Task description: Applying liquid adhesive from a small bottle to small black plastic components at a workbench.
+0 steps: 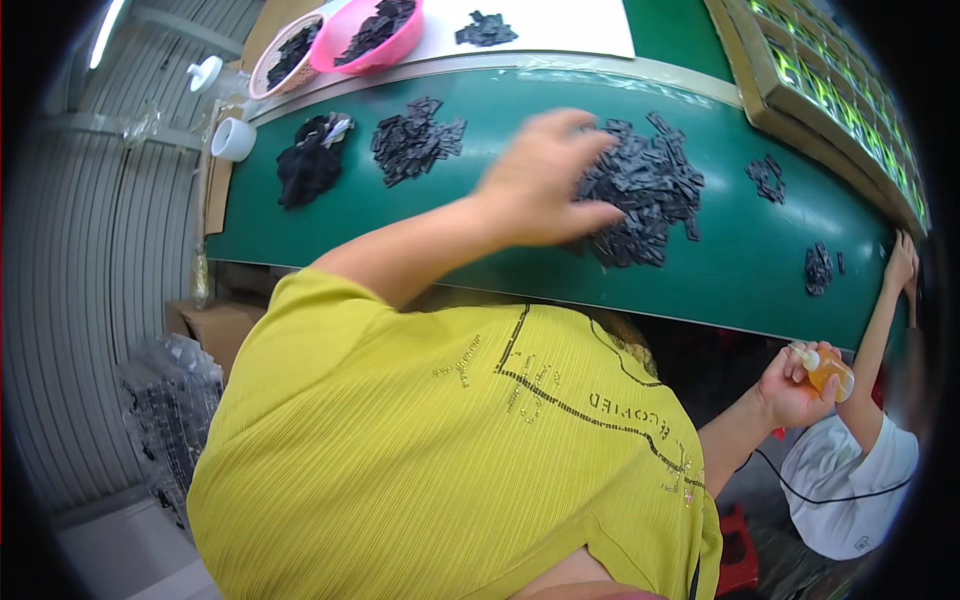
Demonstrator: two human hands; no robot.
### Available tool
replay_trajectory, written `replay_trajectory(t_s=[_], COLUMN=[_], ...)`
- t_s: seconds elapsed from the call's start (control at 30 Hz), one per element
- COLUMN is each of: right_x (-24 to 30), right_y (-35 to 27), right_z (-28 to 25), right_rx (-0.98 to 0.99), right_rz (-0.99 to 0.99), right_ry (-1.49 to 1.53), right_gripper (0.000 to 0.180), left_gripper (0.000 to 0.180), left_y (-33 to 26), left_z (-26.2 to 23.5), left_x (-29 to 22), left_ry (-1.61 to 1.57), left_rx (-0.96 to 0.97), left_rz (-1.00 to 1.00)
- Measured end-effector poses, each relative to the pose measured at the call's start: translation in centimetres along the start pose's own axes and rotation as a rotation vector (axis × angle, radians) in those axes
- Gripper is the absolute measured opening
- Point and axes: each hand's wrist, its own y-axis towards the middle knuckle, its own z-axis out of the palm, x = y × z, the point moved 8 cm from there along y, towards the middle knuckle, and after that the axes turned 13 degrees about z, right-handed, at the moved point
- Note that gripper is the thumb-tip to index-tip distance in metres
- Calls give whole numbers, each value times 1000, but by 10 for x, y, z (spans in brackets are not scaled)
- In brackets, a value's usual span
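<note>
A large heap of small flat black pieces (pixel 655 190) lies on the green tabletop (pixel 500 110). My left hand (pixel 540 180) is at the heap's left side, fingers spread and slightly blurred. Nothing shows in its grasp; whether the fingertips touch the pieces I cannot tell. Off to the right, beyond the table's near edge, my right hand (pixel 788 392) is closed around a small squeeze bottle (pixel 832 374) of amber liquid. The bottle is tilted, with its pale nozzle (pixel 800 353) pointing up and left.
Smaller black piles (pixel 415 140) sit left and right of the heap. A black cloth (pixel 308 172) lies farther left, near a white roll (pixel 233 140). Behind stand a pink basket (pixel 400 45) and a pale one (pixel 262 82). A carton (pixel 800 125) borders the right; a co-worker's hand (pixel 902 262) touches it.
</note>
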Motion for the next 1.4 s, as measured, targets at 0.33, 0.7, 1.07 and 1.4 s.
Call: replay_trajectory(t_s=[0.33, 0.7, 1.07, 1.4], right_x=[-48, -67, -74, -83], right_y=[1, -4, 8, 25], right_z=[53, 81, 85, 77], right_rx=[85, 49, 73, -1], right_rz=[135, 101, 136, 171], right_ry=[2, -79, -77, 69], right_gripper=[32, 32, 33, 30], left_gripper=[92, 54, 25, 17], left_y=[-130, -34, 19, 73], left_z=[-53, 4, 1, 17], left_x=[148, 144, 150, 51], left_ry=[376, 244, 141, -791], left_rx=[105, 158, 298, 4], left_rz=[-447, -172, -424, -246])
